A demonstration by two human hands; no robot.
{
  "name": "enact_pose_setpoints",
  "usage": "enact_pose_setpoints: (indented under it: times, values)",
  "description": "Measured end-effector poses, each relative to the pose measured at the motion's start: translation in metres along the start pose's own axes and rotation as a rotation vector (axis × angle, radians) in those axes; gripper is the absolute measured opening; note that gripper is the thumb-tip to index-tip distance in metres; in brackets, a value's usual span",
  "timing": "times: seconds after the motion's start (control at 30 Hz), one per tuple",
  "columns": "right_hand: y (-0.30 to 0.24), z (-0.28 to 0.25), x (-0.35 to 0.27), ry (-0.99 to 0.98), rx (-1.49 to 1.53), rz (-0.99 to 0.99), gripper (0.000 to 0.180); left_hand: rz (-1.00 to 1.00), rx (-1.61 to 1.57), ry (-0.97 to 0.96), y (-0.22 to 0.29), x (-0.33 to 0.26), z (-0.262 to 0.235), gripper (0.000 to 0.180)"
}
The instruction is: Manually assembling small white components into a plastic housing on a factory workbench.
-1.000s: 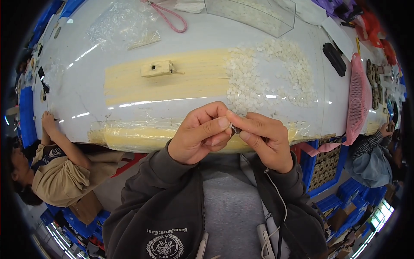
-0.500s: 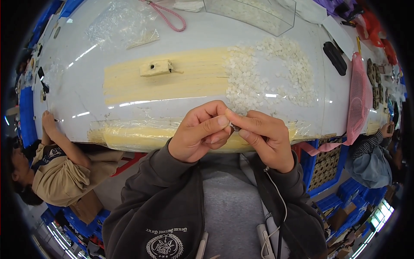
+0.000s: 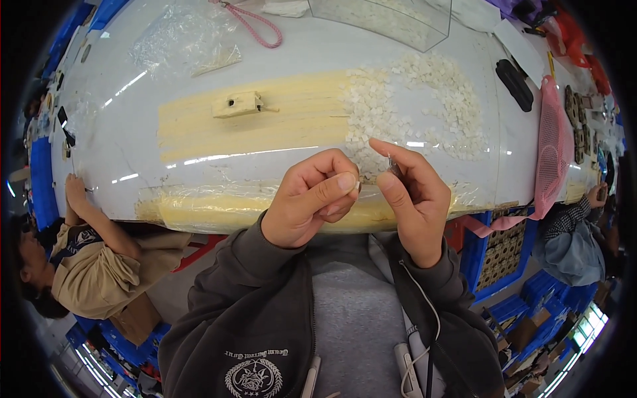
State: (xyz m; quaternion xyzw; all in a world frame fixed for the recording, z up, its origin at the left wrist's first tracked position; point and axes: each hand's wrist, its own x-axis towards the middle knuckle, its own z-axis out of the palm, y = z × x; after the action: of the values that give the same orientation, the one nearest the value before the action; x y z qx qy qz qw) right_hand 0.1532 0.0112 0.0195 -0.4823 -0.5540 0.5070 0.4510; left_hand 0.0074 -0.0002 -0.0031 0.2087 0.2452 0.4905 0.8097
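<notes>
Over the table's near edge, my left hand (image 3: pixel 312 196) is closed in a pinch. A small pale piece (image 3: pixel 359 186) shows at its thumb and fingertip, mostly hidden by the fingers. Just to the right, my right hand (image 3: pixel 421 202) holds a small dark, shiny piece (image 3: pixel 394 167) between thumb and fingers, with its index finger stretched out above. A gap separates the two hands. Beyond them lies a spread of small white square chips (image 3: pixel 375 106). Left of the chips, a yellow-wrapped block with a dark hole (image 3: pixel 235 105) rests on yellow tape strips (image 3: pixel 192 136).
A clear plastic box (image 3: pixel 424 30) stands at the far side, near a pink cord loop (image 3: pixel 269 38) and crumpled clear film (image 3: pixel 166 46). To the right are a black case (image 3: pixel 515 86) and a pink mesh bag (image 3: pixel 549 152). Other people sit at both sides.
My hands have come apart; they were touching at the fingertips. The right hand has shifted slightly right, its index finger lifted and the dark piece more exposed. My left hand keeps its pinch.
</notes>
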Motion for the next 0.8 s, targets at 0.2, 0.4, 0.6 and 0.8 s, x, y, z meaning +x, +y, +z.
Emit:
enact_pose_setpoints:
  times: [0.2,0.4,0.6,0.8]
  values:
    - [-0.002,0.0,0.0,-0.055,0.2,0.13,0.017,0.001,-0.013,-0.004,0.001,-0.002,-0.001,0.009]
    - [-0.005,0.001,0.003,-0.057,0.029,0.142,0.013,-0.044,-0.122,-0.075,0.001,-0.005,-0.01,0.005]
    - [0.007,-0.001,0.016,-0.054,-0.4,-0.049,0.011,-0.078,-0.281,-0.044,0.01,-0.017,-0.022,0.007]
    - [0.014,0.007,0.023,-0.02,-0.763,-0.228,0.012,-0.004,-0.202,-0.022,0.003,-0.018,-0.024,0.009]
